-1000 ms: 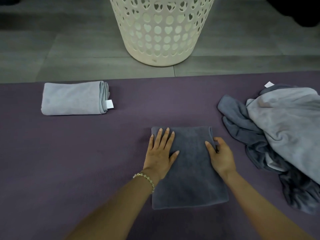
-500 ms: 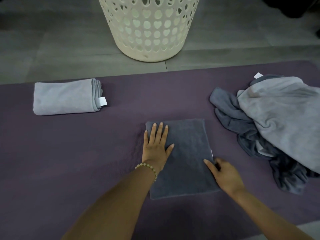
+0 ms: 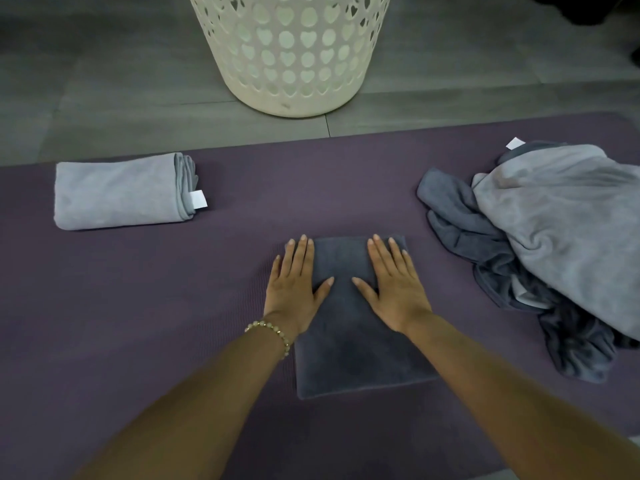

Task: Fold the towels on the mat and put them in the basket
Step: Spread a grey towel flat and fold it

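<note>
A dark grey folded towel [image 3: 349,344] lies in the middle of the purple mat [image 3: 138,306]. My left hand [image 3: 294,285] rests flat on its far left part, fingers spread and partly over the mat. My right hand [image 3: 394,285] lies flat on its far right part. A light grey folded towel [image 3: 121,195] with a white tag sits at the mat's left. A heap of unfolded light and dark grey towels [image 3: 554,244] is piled at the right. The cream basket [image 3: 291,53] with heart-shaped holes stands on the floor beyond the mat.
Grey tiled floor [image 3: 104,81] lies beyond the mat's far edge. A dark object [image 3: 595,8] shows at the top right corner. The mat's near right corner ends by a pale floor strip [image 3: 623,474].
My right hand moved from the towel's right edge up onto its far right part and now lies flat. My left hand stayed pressed on the towel's left.
</note>
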